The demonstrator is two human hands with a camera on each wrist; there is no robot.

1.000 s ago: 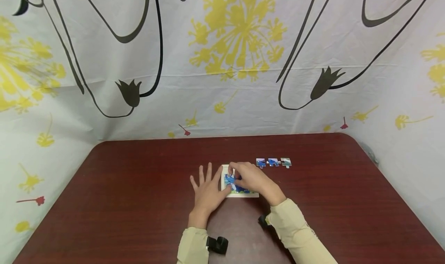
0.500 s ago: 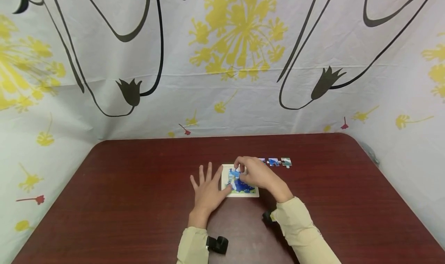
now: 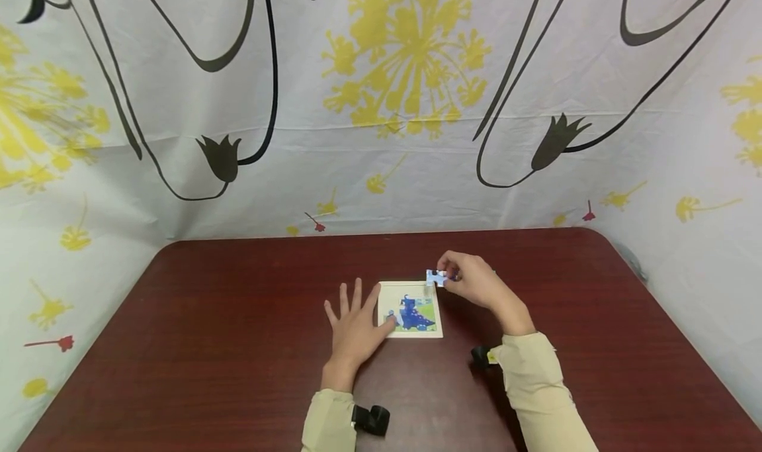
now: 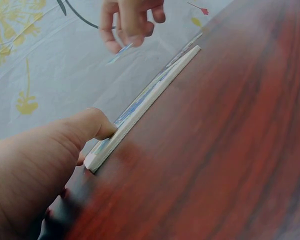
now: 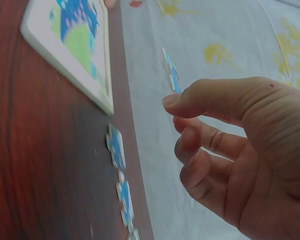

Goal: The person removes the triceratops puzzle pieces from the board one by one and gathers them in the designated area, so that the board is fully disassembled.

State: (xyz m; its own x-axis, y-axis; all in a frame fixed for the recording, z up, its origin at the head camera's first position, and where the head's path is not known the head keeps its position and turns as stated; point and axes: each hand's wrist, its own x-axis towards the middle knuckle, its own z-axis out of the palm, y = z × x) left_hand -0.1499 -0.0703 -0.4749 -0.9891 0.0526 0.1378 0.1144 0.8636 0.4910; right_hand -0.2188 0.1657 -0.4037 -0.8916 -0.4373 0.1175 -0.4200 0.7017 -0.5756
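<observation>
My right hand pinches a light-blue jigsaw piece between thumb and fingertips. In the right wrist view the piece is seen nearly edge-on, raised off the table. It overlaps the top right corner of the white-framed puzzle tray in the head view. Inside that tray lie joined pieces forming a blue dinosaur picture, and the upper strip shows bare backing. Fingers spread, my left hand lies along the tray's left side, its thumb resting on the frame.
Several loose jigsaw pieces lie in a row beyond the tray's right corner, mostly hidden behind the right hand in the head view. The dark red-brown table meets a floral cloth at its far edge.
My right hand has moved from over the tray to the right and away from me, and a pinched light-blue piece now shows, lifted off the picture. The left hand has stayed put.
</observation>
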